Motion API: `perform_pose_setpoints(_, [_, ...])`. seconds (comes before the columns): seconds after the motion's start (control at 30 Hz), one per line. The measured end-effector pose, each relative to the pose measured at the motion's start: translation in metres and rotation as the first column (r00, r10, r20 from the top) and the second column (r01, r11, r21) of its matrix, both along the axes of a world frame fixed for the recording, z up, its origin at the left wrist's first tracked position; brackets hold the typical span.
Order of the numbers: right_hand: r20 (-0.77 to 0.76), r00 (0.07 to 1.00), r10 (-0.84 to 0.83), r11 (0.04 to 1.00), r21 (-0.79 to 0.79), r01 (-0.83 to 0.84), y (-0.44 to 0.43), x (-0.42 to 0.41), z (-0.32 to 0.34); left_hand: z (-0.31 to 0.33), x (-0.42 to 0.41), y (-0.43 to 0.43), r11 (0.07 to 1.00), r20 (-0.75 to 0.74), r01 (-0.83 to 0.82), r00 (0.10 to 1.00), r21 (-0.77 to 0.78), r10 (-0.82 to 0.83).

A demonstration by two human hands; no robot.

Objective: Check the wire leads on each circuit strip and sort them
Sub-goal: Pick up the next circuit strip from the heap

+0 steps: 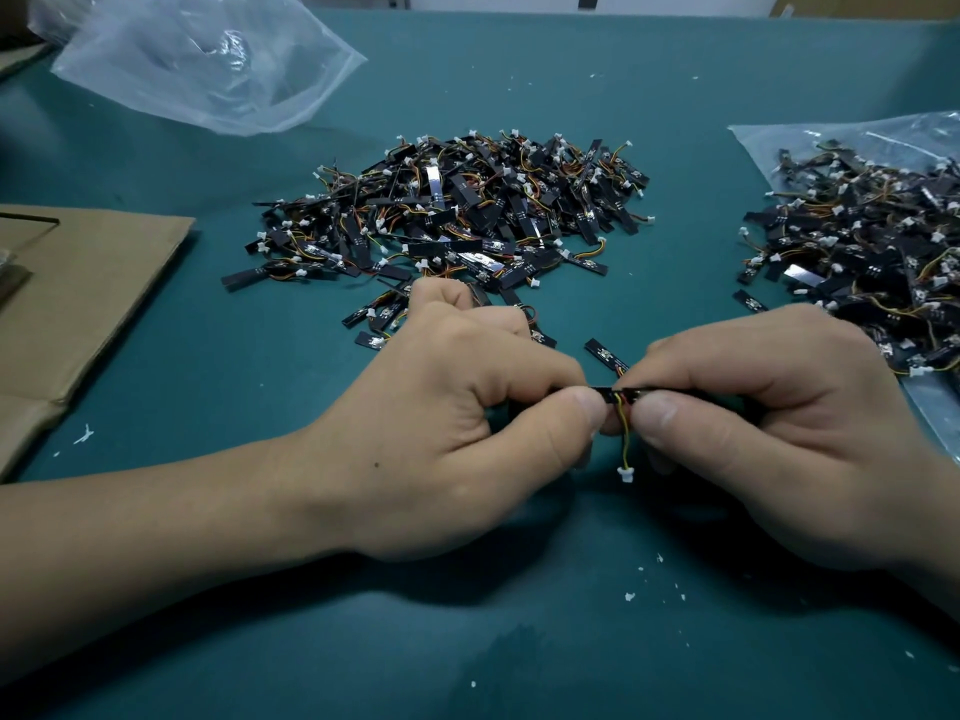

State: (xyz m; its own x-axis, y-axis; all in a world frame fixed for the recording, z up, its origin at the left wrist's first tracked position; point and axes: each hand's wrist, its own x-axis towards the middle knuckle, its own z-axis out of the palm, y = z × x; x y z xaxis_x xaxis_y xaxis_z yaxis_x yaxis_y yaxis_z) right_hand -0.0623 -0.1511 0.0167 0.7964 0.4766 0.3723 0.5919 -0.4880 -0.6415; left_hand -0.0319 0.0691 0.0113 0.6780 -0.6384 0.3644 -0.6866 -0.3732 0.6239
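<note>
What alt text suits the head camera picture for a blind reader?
A left hand and right hand pinch one black circuit strip, wires and white connector dangling. Behind, a pile of strips lies on a teal table; another pile sits at right.

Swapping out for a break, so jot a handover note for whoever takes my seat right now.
Left hand and right hand each pinch one end of a thin black circuit strip above the teal table mat. Its yellow and red wire leads hang down to a small white connector.
Large loose heap of strips lies mid-table; a second heap rests on a clear plastic bag at right.
Done: unclear which heap is checked.
Left: finish this strip, sort it, carry on.
</note>
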Motion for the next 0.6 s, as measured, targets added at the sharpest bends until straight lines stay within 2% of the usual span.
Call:
perform_pose_setpoints(0.13, [-0.029,0.999,-0.04,0.997,0.061,0.042,-0.0012,0.0005,-0.007,0.002,-0.0033,-0.0026,0.999,0.019,-0.045,0.999,0.01,0.045])
perform_pose_setpoints(0.4, [-0.035,0.998,-0.059,0.997,0.054,0.061,-0.0008,0.0009,-0.0083,-0.0005,-0.0018,-0.0032,0.998,0.044,-0.064,0.997,0.029,0.063])
perform_pose_setpoints(0.6, [-0.08,0.997,-0.004,0.999,0.049,0.008,0.0014,0.0033,-0.0083,0.0012,-0.0017,-0.0029,0.997,0.049,-0.059,0.997,0.055,0.056])
